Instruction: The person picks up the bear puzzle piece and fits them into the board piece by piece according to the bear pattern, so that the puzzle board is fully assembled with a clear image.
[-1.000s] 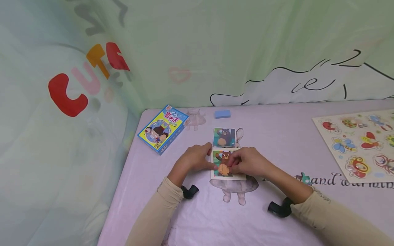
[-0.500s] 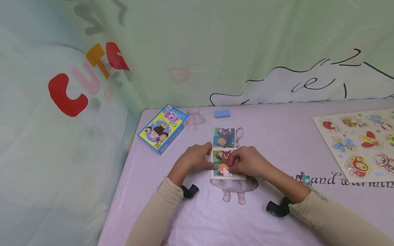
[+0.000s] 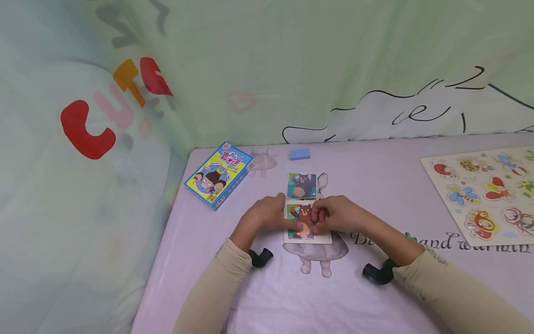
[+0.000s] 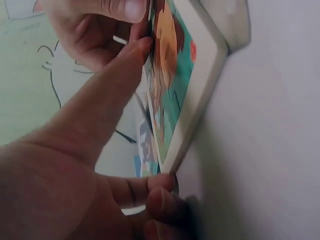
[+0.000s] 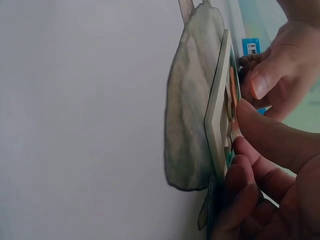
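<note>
A wooden tray puzzle [image 3: 322,239] with a brown bear picture lies on the table, its right strip bare wood. My left hand [image 3: 269,214] holds its left side: the thumb lies over the bear's belly, and in the left wrist view the fingers [image 4: 160,182] touch the board's corner. My right hand [image 3: 340,214] pinches a jigsaw piece [image 5: 233,131] at the right edge of the fitted pieces, with thumb and curled forefinger. Part of that piece is hidden by the fingers. A matching bear picture card [image 3: 301,186] lies just behind the tray.
At the back left lies a blue and yellow card-game box [image 3: 219,175]. A small blue block [image 3: 299,154] sits near the table's back edge. A wooden insect peg board [image 3: 471,197] is at the right. One green loose piece [image 3: 411,236] lies by the right forearm.
The right hand's orange piece has turned flat into the bear's belly. My left thumb has slid right onto it, and the right fingers have shifted slightly right.
</note>
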### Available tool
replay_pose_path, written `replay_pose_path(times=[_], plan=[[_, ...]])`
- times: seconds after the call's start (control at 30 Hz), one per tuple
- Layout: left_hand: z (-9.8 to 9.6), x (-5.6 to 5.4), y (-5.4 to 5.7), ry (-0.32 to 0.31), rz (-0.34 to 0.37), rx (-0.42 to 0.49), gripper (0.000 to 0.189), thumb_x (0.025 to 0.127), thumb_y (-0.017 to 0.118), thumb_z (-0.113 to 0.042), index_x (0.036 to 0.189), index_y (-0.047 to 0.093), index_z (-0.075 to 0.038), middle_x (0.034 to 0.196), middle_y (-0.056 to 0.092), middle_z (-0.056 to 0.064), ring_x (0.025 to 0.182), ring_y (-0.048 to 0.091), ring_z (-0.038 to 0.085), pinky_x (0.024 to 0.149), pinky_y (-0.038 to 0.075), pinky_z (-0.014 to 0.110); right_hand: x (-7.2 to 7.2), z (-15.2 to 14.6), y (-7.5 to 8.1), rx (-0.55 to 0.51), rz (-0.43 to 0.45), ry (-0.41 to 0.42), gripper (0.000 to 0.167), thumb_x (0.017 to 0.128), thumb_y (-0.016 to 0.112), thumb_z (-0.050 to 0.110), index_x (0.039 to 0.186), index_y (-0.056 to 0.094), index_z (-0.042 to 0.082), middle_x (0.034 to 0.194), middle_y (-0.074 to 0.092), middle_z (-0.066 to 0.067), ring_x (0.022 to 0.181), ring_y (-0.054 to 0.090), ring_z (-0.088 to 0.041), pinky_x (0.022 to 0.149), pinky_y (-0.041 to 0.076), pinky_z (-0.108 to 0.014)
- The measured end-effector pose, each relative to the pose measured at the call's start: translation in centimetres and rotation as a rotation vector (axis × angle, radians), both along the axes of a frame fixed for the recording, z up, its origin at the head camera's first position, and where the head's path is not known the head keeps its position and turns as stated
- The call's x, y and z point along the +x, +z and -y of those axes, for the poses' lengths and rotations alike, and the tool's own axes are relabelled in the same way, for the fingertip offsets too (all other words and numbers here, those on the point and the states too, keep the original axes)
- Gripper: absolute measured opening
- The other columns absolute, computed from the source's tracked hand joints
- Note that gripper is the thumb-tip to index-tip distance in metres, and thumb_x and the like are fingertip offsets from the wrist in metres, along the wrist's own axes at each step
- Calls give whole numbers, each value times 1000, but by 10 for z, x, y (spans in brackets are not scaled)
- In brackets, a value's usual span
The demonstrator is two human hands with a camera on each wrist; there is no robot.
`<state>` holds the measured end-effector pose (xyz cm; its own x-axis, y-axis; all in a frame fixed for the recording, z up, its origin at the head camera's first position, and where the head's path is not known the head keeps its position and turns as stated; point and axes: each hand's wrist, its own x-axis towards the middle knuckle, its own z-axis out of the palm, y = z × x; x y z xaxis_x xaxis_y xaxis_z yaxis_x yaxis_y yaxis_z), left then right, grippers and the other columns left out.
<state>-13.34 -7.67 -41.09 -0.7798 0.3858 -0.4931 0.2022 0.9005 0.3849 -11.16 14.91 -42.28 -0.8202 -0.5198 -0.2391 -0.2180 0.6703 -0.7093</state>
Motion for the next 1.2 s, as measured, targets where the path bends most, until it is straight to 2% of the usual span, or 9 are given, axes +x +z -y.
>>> replay_pose_path(times=[0.1, 0.2, 0.47, 0.87, 1.2], plan=[[-6, 2, -1, 17, -24, -45, 88, 78, 78, -66, 136, 48, -7, 105, 66, 7, 87, 61, 20, 69, 49, 34, 1, 1, 2, -5, -1, 6, 21, 78, 85, 15, 87, 66, 13, 73, 57, 2, 72, 51, -14, 65, 41, -29], [-9, 3, 0, 38, -41, -82, 93, 77, 79, -67, 141, 46, -8, 112, 68, 10, 89, 62, 21, 69, 50, 38, 2, 1, 3, -7, -6, 8, 21, 77, 85, 14, 87, 66, 13, 73, 56, 2, 71, 51, -14, 65, 41, -29], [-13, 4, -3, 68, -58, -94, 84, 75, 82, -63, 133, 51, -10, 100, 66, 6, 83, 61, 20, 63, 47, 37, 1, 2, 1, 4, -9, -5, 23, 78, 87, 17, 87, 66, 14, 73, 56, 2, 72, 50, -14, 65, 40, -29], [-14, 4, -3, 71, -64, -104, 90, 75, 82, -63, 139, 49, -9, 108, 68, 8, 86, 62, 21, 66, 50, 38, 1, 4, 2, 9, 0, -11, 23, 78, 87, 16, 86, 66, 14, 73, 54, 2, 72, 50, -15, 65, 40, -30], [-13, 4, -2, 85, -51, -80, 85, 75, 84, -60, 134, 51, -9, 105, 68, 8, 84, 62, 21, 65, 49, 37, 1, 5, 1, 15, -15, -9, 24, 77, 88, 14, 84, 65, 15, 72, 53, 2, 71, 49, -15, 64, 39, -30]])
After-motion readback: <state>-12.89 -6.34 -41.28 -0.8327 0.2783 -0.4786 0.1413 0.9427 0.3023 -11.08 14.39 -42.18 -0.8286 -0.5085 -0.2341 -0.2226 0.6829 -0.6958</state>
